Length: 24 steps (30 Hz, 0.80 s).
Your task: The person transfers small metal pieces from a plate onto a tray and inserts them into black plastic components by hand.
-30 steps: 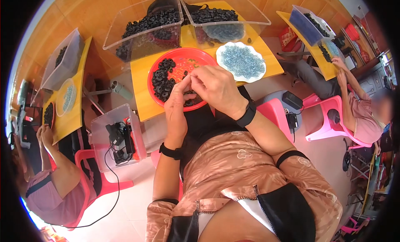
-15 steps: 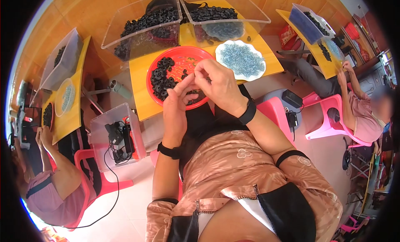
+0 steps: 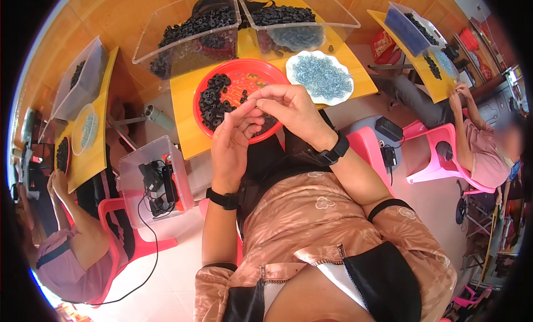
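Note:
Over the near edge of a red round tray [image 3: 272,66], my left hand [image 3: 233,144] is turned palm up with its fingers curled. My right hand [image 3: 300,117] meets it from the right, thumb and forefinger pinched at the left fingertips. Whatever sits between the fingers is too small and hidden to name. Small black ring-shaped parts [image 3: 214,103] are heaped on the tray's left side, with a few more near my fingers. To the right stands a white scalloped plate [image 3: 348,94] of small clear bluish pieces [image 3: 319,75].
Two clear bins [image 3: 194,50] [image 3: 338,25] with black parts stand at the back of the yellow table [image 3: 186,139]. A clear box [image 3: 130,178] holding power adapters is on the floor at left. Other people [image 3: 83,244] [image 3: 483,144] sit at side tables.
My right hand has lowered and flattened slightly, its fingers folding closer over the left fingertips. The left hand has shifted a little left and its fingers have curled more.

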Tool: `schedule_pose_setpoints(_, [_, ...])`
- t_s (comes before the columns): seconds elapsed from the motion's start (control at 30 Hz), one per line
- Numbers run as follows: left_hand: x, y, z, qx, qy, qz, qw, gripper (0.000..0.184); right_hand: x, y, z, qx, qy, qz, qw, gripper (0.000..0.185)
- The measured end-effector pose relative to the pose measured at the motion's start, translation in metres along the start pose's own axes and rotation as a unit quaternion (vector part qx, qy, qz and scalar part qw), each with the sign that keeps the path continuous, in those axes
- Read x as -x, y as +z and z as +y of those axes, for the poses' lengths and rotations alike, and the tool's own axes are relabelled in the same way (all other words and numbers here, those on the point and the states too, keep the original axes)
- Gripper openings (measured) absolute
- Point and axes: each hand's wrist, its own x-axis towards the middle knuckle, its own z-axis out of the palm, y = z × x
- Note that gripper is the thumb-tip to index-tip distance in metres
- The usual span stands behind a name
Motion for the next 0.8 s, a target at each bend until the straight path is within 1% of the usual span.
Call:
schedule_pose_setpoints(0.1, [-0.0001, 0.0002, -0.0009, -0.019, 0.015, 0.003, 1.0, 0.042, 0.0006, 0.0, 0.0005, 0.004, 0.003, -0.001, 1.0, 0.018])
schedule_pose_setpoints(0.2, [0.0007, 0.0033, -0.0002, -0.039, 0.021, 0.019, 0.999, 0.038, 0.0013, 0.0006, 0.0001, -0.005, 0.013, -0.002, 1.0, 0.018])
schedule_pose_setpoints(0.4, [0.0013, 0.0055, -0.0004, -0.063, 0.031, 0.028, 0.997, 0.038, 0.0017, 0.0018, -0.0011, -0.022, 0.017, -0.005, 1.0, 0.017])
schedule_pose_setpoints(0.6, [0.0012, 0.0053, -0.0009, -0.06, 0.035, 0.032, 0.997, 0.037, 0.0012, 0.0007, 0.0036, -0.005, 0.006, -0.005, 1.0, 0.018])
schedule_pose_setpoints(0.8, [0.0014, 0.0057, -0.0015, -0.07, 0.038, 0.041, 0.996, 0.037, 0.0024, 0.0028, 0.0027, -0.004, 0.011, 0.012, 1.0, 0.018])
